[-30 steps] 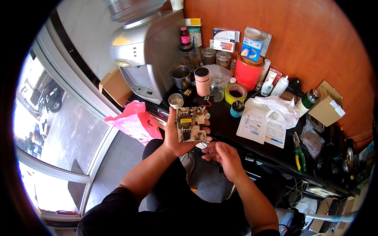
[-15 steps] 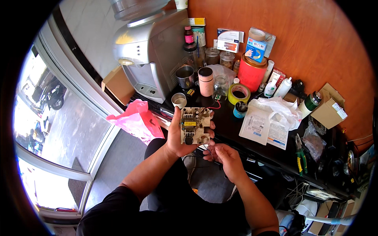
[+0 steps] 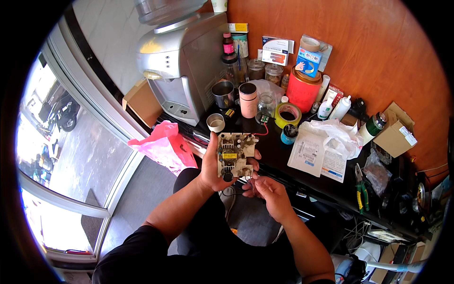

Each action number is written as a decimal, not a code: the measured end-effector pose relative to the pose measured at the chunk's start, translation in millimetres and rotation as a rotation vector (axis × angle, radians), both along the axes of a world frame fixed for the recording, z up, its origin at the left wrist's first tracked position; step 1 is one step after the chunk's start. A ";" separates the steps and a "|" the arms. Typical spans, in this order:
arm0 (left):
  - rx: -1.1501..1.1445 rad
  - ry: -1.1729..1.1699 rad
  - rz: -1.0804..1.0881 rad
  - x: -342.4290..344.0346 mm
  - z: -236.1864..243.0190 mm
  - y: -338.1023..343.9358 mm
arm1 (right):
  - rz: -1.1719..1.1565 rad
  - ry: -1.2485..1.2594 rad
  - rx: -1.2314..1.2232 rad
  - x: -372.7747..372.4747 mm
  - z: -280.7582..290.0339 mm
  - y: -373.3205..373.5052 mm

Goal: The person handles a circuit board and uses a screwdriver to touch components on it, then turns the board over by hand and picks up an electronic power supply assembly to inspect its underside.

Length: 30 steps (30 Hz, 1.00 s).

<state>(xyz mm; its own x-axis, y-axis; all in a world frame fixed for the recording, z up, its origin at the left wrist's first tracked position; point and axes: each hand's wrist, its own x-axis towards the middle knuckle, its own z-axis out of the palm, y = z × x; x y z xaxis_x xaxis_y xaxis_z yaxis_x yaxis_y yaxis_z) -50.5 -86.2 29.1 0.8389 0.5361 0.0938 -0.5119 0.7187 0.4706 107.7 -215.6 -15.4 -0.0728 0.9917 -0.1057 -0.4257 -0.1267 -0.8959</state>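
A circuit board (image 3: 236, 163) with a yellow transformer, metal heat sinks and a round black part rests in my left hand (image 3: 211, 166). That hand's fingers wrap behind the board and show past its right edge. Just below the board's lower right corner, my right hand (image 3: 270, 193) pinches thin wires (image 3: 252, 181) between thumb and fingers. A red wire (image 3: 263, 131) runs from the board's upper right to a small green-and-black part (image 3: 263, 118) on the dark table. A dark cable hangs below the board, partly hidden by my hands.
Past the board, a steel cup (image 3: 215, 123), pink tumbler (image 3: 248, 101), yellow tape roll (image 3: 287, 115) and red canister (image 3: 303, 90) crowd the black table (image 3: 279, 156). Pliers (image 3: 362, 188) lie to the right. A water dispenser (image 3: 176, 71) stands left, above a pink plastic bag (image 3: 163, 146).
The board has dropped slightly in view. My right hand has shifted a little, its thumb and fingertips now closer to the board's lower right corner.
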 end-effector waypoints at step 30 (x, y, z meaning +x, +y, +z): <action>0.011 0.062 0.032 6.3 -1.6 -2.8 | -0.016 -0.039 -0.023 -4.0 -4.9 -0.1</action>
<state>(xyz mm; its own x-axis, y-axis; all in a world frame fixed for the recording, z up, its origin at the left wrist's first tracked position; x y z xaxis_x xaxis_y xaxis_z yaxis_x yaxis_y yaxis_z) -44.2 -89.0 27.5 0.8256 0.5621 0.0484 -0.5045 0.6972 0.5094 103.6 -215.6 -20.3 -0.0520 0.9900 -0.1314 -0.3923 -0.1412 -0.9089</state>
